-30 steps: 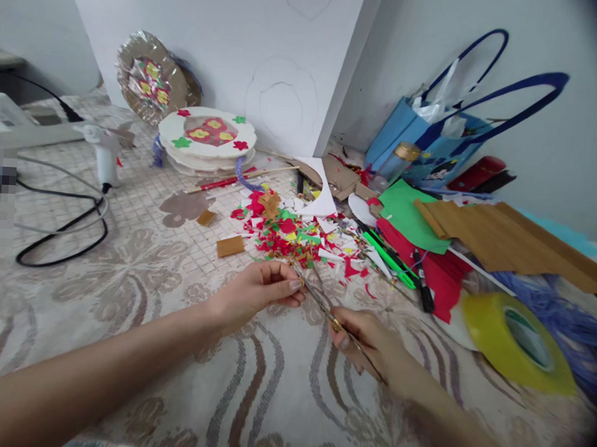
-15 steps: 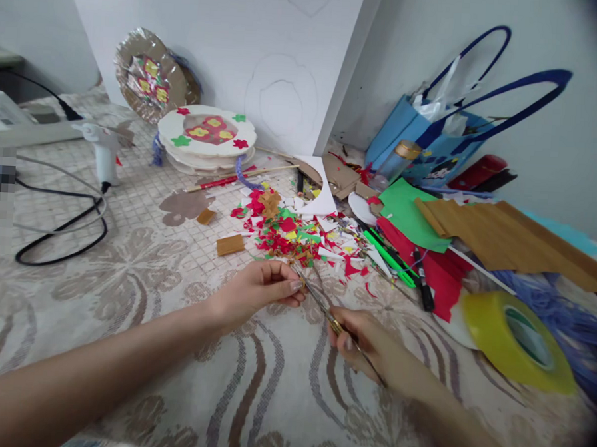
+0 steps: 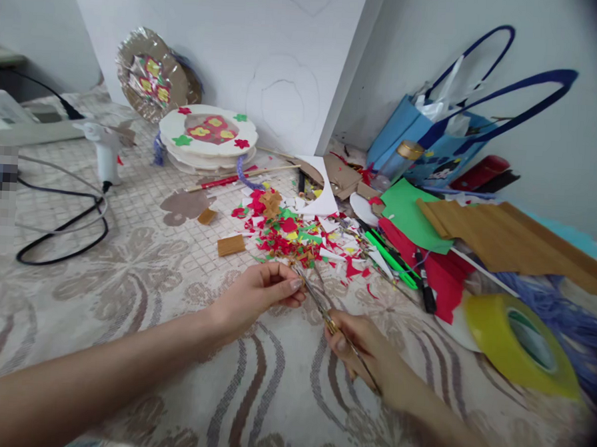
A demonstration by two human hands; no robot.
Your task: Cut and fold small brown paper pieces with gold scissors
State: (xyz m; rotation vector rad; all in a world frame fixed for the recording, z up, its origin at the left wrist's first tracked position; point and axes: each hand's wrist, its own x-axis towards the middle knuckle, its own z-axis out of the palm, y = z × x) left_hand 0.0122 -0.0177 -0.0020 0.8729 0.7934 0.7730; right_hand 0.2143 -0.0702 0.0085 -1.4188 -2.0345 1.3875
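Note:
My left hand point(image 3: 269, 290) is closed, thumb and fingertips pinched together at the near edge of the scrap pile. Whatever lies between the fingertips is too small and hidden to name. In my right hand point(image 3: 365, 344) is a pair of scissors point(image 3: 319, 301), gripped at the handles, with thin blades pointing up and left to the left fingertips. Just beyond both hands spreads a heap of paper scraps point(image 3: 297, 240) in red, green, yellow, white and brown. Two small brown paper pieces point(image 3: 231, 245) lie left of the heap.
Decorated white discs point(image 3: 184, 121) and a glue gun point(image 3: 105, 153) stand left, with a looped cable point(image 3: 61, 262). At right are green paper point(image 3: 412, 213), brown crepe paper point(image 3: 518, 242), markers point(image 3: 396, 263), yellow tape point(image 3: 493, 334) and a blue bag point(image 3: 398, 122). A white panel point(image 3: 213, 32) rises behind.
The right hand and scissor handles have shifted slightly, with the handles tilting a little. The left hand keeps its pinch in about the same place. The view has moved very slightly.

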